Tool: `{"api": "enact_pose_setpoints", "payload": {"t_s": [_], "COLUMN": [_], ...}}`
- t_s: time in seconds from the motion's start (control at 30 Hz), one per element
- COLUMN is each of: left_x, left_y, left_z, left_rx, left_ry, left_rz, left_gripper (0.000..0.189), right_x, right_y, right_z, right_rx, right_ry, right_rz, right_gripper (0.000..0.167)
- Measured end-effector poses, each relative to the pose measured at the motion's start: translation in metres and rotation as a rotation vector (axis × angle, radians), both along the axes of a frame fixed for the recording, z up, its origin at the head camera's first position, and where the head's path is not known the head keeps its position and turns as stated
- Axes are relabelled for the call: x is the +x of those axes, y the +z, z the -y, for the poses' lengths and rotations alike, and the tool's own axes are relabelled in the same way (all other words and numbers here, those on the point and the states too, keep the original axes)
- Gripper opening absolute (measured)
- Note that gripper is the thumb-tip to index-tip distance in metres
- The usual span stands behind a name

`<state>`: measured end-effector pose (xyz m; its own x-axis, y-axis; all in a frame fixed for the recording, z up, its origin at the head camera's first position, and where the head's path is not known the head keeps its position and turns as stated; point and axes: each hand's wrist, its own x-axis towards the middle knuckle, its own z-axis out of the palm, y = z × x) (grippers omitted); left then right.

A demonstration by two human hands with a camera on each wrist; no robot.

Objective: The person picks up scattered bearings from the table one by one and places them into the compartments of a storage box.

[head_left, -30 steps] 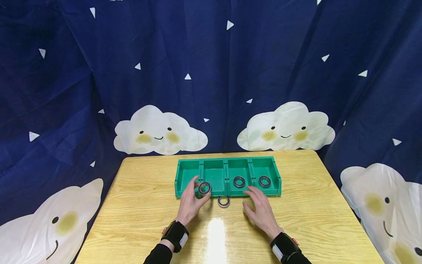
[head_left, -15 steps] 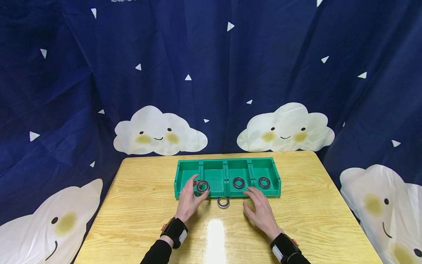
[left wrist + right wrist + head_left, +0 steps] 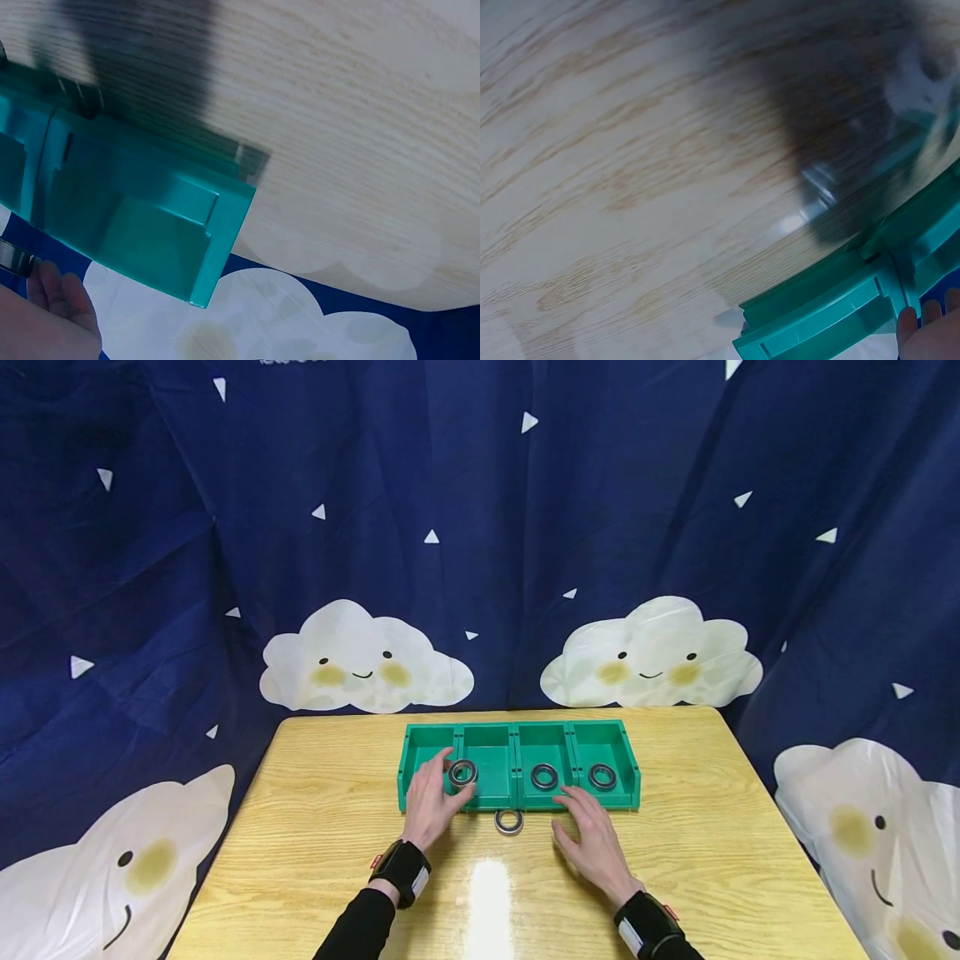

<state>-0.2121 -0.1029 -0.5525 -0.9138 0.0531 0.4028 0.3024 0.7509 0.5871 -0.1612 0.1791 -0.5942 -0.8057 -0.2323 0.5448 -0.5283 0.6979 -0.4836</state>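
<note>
My left hand (image 3: 427, 806) pinches a ball bearing (image 3: 473, 775) between thumb and fingers, over the front of the two left compartments of a green bin row (image 3: 487, 802). In the left wrist view, the bearing's metal edge (image 3: 13, 257) shows beside the fingers (image 3: 52, 289). My right hand (image 3: 596, 843) holds nothing; its fingers are spread and lightly bent at the front rim of the third compartment. One bearing (image 3: 554, 778) lies in the third compartment and another (image 3: 612, 778) in the fourth. On the table, just before the bin row, lies one more bearing (image 3: 508, 831).
The wooden table (image 3: 330, 827) carries the bin row toward its back edge. Behind hangs a dark blue curtain (image 3: 487, 485) with cloud and triangle prints. Black straps with cameras sit on both wrists.
My left hand has moved slightly forward and left with the bearing, farther over the bin row. The right hand stays in place.
</note>
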Motion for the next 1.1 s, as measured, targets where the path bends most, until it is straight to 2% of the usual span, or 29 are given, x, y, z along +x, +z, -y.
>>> {"api": "enact_pose_setpoints", "payload": {"t_s": [0.3, 0.67, 1.1], "left_x": [-0.005, -0.012, -0.018], "left_y": [-0.004, -0.006, -0.002], "left_z": [-0.003, -0.010, -0.023], "left_rx": [-0.139, -0.201, -0.251], "left_ry": [0.037, 0.073, 0.050], "left_rz": [-0.033, -0.046, -0.038], "left_gripper": [0.072, 0.073, 0.073], "right_x": [0.000, 0.001, 0.000], "right_y": [-0.002, -0.002, -0.002], "right_z": [0.001, 0.000, 0.001], "right_rx": [-0.002, -0.004, 0.001], "right_ry": [0.000, -0.003, -0.010], "right_rz": [-0.051, -0.031, -0.048], "right_gripper": [0.039, 0.038, 0.038]}}
